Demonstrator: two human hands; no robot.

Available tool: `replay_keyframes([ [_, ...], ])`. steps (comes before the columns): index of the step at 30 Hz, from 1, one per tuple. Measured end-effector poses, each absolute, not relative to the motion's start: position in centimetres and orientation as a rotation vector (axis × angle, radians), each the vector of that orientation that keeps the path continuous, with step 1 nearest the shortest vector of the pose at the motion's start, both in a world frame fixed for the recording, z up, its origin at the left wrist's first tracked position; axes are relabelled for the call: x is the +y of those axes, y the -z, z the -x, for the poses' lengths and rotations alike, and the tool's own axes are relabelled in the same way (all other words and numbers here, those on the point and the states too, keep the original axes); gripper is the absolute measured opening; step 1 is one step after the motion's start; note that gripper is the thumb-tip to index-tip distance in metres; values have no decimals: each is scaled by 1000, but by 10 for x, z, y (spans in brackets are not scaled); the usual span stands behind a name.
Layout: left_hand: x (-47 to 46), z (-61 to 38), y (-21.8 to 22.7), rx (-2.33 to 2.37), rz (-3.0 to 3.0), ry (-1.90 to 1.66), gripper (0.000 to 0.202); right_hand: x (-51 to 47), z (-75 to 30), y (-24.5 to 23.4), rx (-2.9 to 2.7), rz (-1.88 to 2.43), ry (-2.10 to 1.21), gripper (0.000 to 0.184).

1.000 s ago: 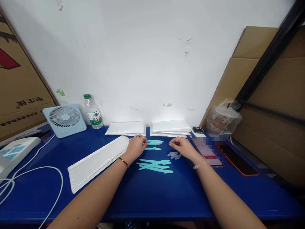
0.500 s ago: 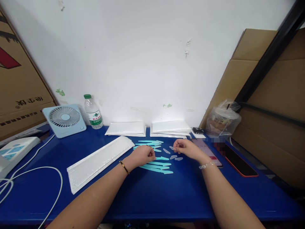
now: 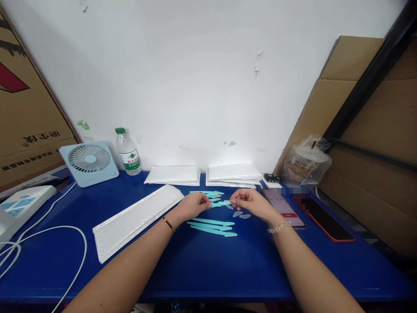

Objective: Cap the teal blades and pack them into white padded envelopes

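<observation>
My left hand (image 3: 197, 205) is closed on the handle of a turquoise eyebrow razor (image 3: 219, 204), its blade end pointing right. At that end my right hand (image 3: 245, 202) pinches a small clear blade cap (image 3: 228, 201); whether the cap is on the blade cannot be made out. Behind my left hand lie several more turquoise razors (image 3: 208, 192). Nearer to me, several razors (image 3: 213, 228) lie side by side on the blue table (image 3: 208, 265). Loose clear caps (image 3: 245, 216) rest just below my right hand.
A long white padded packet (image 3: 137, 224) lies left of my hands. White packets (image 3: 172, 175) are stacked by the wall. A fan (image 3: 89, 163), a water bottle (image 3: 128, 152) and a white cable (image 3: 83, 243) are on the left, two phones (image 3: 325, 219) and a bagged cup (image 3: 306, 165) right.
My left hand has lifted a razor away from the front group and moved it up. My right hand has shifted left with a cap, so cap and razor tip now meet.
</observation>
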State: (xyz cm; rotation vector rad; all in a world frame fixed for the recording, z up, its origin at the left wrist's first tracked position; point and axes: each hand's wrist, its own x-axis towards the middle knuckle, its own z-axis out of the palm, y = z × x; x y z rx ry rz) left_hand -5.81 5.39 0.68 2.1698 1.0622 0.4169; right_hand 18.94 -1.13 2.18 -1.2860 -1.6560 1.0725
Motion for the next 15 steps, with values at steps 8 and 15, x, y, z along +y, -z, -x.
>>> replay_keyframes([
  [8, 53, 59, -12, 1065, -2155, -419, 32, -12, -187, -22, -1661, 1310, -1008, 26],
  [15, 55, 57, -8, 1098, -2221, -430, 28, -6, -176, -8, -1728, 1304, -960, 24],
])
